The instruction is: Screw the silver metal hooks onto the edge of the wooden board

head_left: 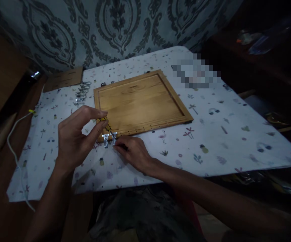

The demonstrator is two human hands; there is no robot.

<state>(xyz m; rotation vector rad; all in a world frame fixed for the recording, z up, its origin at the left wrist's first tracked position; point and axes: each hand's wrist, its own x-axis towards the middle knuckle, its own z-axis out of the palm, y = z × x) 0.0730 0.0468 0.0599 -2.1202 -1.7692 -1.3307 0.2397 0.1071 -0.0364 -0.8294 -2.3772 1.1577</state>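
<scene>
A wooden framed board (140, 101) lies flat on a white patterned cloth (210, 134), with a row of small holes along its near edge. Two metal hooks (109, 138) sit at its near left corner. My left hand (77, 137) is above that corner, thumb and fingers pinching the yellow-and-black handle of a small screwdriver (105, 124). The tool's tip points down at the hooks. My right hand (131, 151) rests on the cloth beside the corner, its fingertips closed on the hook there.
More metal hooks (81, 92) lie in a pile at the cloth's far left. A cardboard piece (63, 79) sits behind them. A white cable (14, 134) runs down the left side. A patterned wall stands behind; dark furniture is on the right.
</scene>
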